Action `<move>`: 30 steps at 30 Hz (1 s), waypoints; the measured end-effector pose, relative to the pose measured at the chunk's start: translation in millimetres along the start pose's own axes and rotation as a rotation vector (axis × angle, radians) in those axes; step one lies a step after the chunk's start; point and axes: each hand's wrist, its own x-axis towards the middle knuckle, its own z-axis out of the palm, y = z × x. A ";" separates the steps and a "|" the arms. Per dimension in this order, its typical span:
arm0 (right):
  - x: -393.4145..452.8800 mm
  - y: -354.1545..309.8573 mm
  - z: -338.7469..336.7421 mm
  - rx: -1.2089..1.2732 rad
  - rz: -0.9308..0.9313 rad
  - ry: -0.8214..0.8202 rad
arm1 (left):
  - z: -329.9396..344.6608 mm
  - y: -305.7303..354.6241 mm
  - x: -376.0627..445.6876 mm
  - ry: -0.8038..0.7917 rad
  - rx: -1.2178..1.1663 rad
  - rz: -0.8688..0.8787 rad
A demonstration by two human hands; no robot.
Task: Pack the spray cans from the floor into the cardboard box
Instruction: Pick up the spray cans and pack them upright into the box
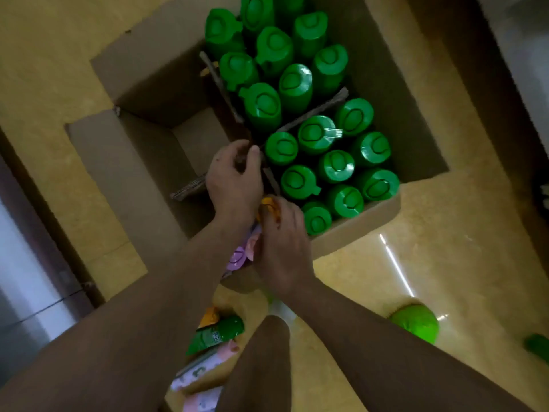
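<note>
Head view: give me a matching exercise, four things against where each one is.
1. left hand
2. right hand
3. green-capped cans
4. lime green cap

a. on the floor, right of the box
b. on the cardboard divider
c. on an orange-capped can at the box's near edge
d. standing upright in the cardboard box

Pairs: 1-b, 2-c, 3-d, 4-a

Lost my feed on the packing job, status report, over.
Left hand grips brown cardboard divider. Right hand holds orange-capped spray can at open cardboard box edge. Green-capped cans fill right half; nothing blocking.
</note>
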 end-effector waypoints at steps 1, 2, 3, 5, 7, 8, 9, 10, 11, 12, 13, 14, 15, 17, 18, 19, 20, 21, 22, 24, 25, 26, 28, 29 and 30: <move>-4.7 4.0 -8.0 0.038 -0.016 0.034 | 3.9 12.0 -2.9 -0.006 0.019 0.053; -8.6 9.0 -18.1 0.084 -0.033 0.076 | 8.2 24.6 -6.6 -0.013 0.043 0.129; -12.1 15.5 -29.3 0.129 -0.045 0.118 | 14.2 36.5 -10.9 -0.026 0.064 0.212; -19.1 34.1 -53.3 0.176 -0.016 0.167 | 32.6 59.8 -21.2 -0.066 0.109 0.350; -26.0 61.5 -77.0 0.180 0.090 0.185 | 59.4 82.3 -36.9 -0.112 0.155 0.444; -30.2 77.9 -87.9 0.170 0.153 0.200 | 74.7 93.4 -47.9 -0.142 0.173 0.489; -35.3 95.4 -98.6 0.159 0.209 0.223 | 90.5 104.3 -61.2 -0.178 0.191 0.539; -41.9 113.8 -108.7 0.153 0.256 0.254 | 106.1 114.2 -76.1 -0.215 0.209 0.590; -50.1 133.1 -117.9 0.147 0.301 0.282 | 121.7 123.3 -92.8 -0.253 0.227 0.634; -59.5 152.5 -126.5 0.137 0.347 0.305 | 136.1 131.8 -111.1 -0.294 0.241 0.665; -70.6 172.0 -134.0 0.128 0.390 0.324 | 150.0 137.9 -130.0 -0.335 0.257 0.687; -83.5 192.1 -140.9 0.120 0.430 0.346 | 163.3 144.4 -150.1 -0.373 0.277 0.717; -97.8 212.1 -146.8 0.110 0.466 0.370 | 176.6 149.2 -170.1 -0.413 0.298 0.753; -129.3 252.8 -155.7 0.088 0.547 0.426 | 202.8 154.9 -209.7 -0.529 0.340 0.839; -146.6 274.1 -159.3 0.083 0.601 0.457 | 217.3 155.3 -229.7 -0.589 0.358 0.898; -165.0 295.4 -162.5 0.082 0.659 0.487 | 232.4 154.0 -248.7 -0.629 0.373 0.973; -184.0 316.5 -164.8 0.083 0.723 0.511 | 247.6 151.0 -267.0 -0.661 0.390 1.043; -203.9 337.2 -166.4 0.085 0.791 0.530 | 262.7 148.2 -286.0 -0.698 0.409 1.090; -224.0 357.3 -166.9 0.088 0.862 0.548 | 277.7 146.1 -305.6 -0.739 0.427 1.110; -265.5 393.4 -165.4 0.089 0.994 0.581 | 306.4 141.1 -345.4 -0.809 0.437 1.147; -286.3 408.9 -163.6 0.082 1.049 0.598 | 319.9 137.8 -365.9 -0.835 0.434 1.164; -306.2 423.5 -161.8 0.067 1.094 0.612 | 332.5 134.1 -386.1 -0.864 0.434 1.171; -343.6 449.6 -160.0 0.037 1.175 0.643 | 353.4 124.3 -424.9 -0.922 0.440 1.180; -360.7 462.5 -160.9 0.020 1.216 0.672 | 362.0 119.2 -442.8 -0.951 0.447 1.189; -375.5 475.8 -163.2 0.000 1.257 0.701 | 369.2 113.9 -458.5 -0.978 0.458 1.198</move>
